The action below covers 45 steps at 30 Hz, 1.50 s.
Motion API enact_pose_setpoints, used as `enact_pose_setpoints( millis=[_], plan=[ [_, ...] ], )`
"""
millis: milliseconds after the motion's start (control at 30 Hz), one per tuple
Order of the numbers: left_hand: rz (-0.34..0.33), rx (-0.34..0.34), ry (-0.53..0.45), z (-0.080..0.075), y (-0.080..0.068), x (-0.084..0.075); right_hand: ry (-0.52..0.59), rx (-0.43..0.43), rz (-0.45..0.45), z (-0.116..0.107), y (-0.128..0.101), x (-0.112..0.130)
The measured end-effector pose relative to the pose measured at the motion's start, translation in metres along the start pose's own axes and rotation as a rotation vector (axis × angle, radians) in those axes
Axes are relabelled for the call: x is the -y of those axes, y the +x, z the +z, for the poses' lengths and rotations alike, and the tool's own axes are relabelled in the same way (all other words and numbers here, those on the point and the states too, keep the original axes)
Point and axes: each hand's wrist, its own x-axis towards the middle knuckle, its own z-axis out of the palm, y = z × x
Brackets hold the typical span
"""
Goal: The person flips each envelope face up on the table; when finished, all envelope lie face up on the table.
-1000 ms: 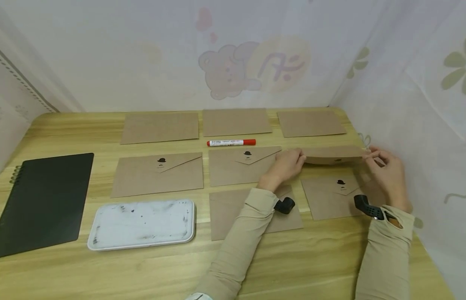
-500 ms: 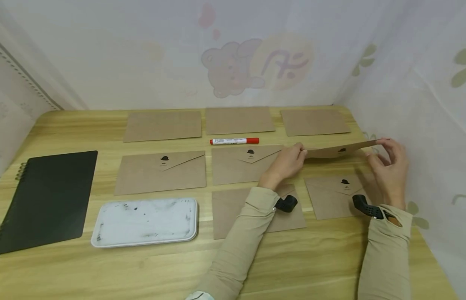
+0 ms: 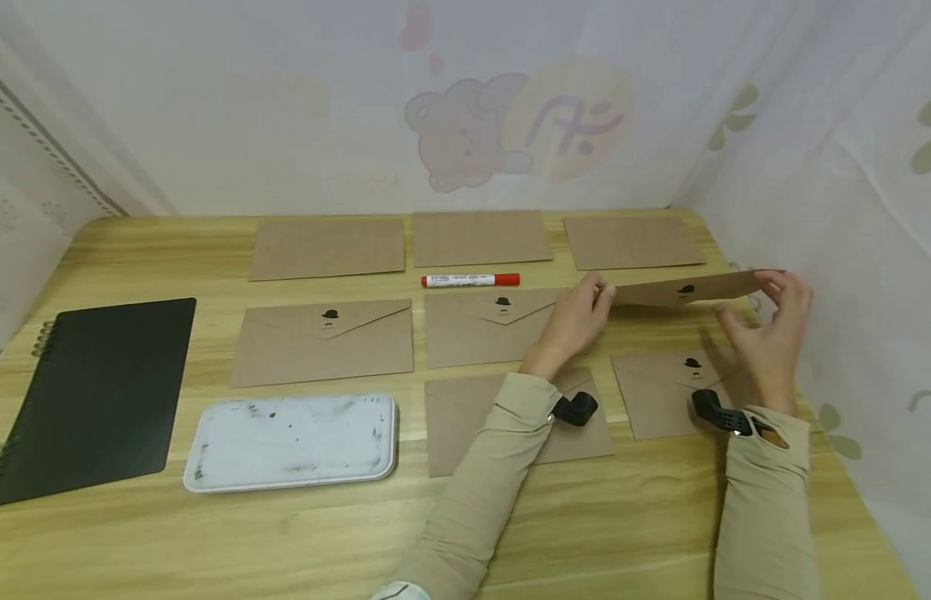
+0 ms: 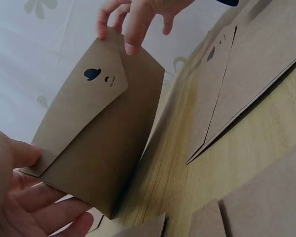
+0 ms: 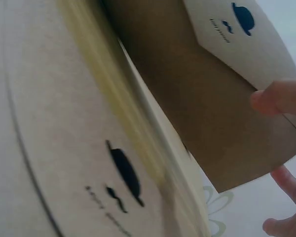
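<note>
A brown kraft envelope (image 3: pixel 683 290) with a small black hat print on its flap is held in the air over the right side of the wooden table (image 3: pixel 285 533). My left hand (image 3: pixel 602 292) pinches its left end. My right hand (image 3: pixel 768 285) pinches its right end, thumb on the flap side. In the left wrist view the envelope (image 4: pixel 103 133) stands flap side out, with my left hand (image 4: pixel 34 182) at its lower corner and right-hand fingers (image 4: pixel 133 29) on its top edge. The right wrist view shows the envelope (image 5: pixel 207 89) with my thumb (image 5: pixel 278 98) on it.
More kraft envelopes lie in rows: three plain ones at the back (image 3: pixel 480 237), hat-printed ones in the middle (image 3: pixel 322 342) and at the right (image 3: pixel 675 392). A red marker (image 3: pixel 471 280), a white tray (image 3: pixel 291 442) and a black spiral notebook (image 3: pixel 97 392) lie to the left. Curtains close the back and right.
The held envelope has risen and its right end has tipped up, so the flap with the hat print shows. Both hands rose with it.
</note>
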Motion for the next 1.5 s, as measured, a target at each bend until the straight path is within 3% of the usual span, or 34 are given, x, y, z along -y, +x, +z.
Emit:
enact_pose_setpoints(
  millis=[367,467,633,900,1133,1267,1500],
  plan=[
    [0.063,-0.181,-0.118,-0.001,0.0,0.0,-0.174,-0.01,0.076,0.01,-0.004,0.009],
    [0.079,-0.256,-0.085,0.0,0.001,-0.002,-0.179,-0.016,0.058,0.011,-0.004,0.008],
    [0.11,-0.363,0.052,0.0,0.002,-0.004,-0.161,-0.027,0.018,0.011,-0.003,0.009],
    [0.183,-0.363,0.138,0.002,0.0,-0.007,-0.172,-0.042,0.009,0.009,-0.004,0.009],
    [0.196,-0.442,0.18,0.0,-0.002,-0.007,-0.212,-0.061,-0.05,0.011,-0.001,0.011],
    [0.199,-0.39,0.295,-0.001,-0.002,-0.005,-0.237,-0.057,-0.03,0.012,-0.001,0.011],
    [0.084,-0.268,0.417,0.002,-0.003,-0.007,-0.306,0.011,-0.048,0.012,-0.003,0.006]
  ],
)
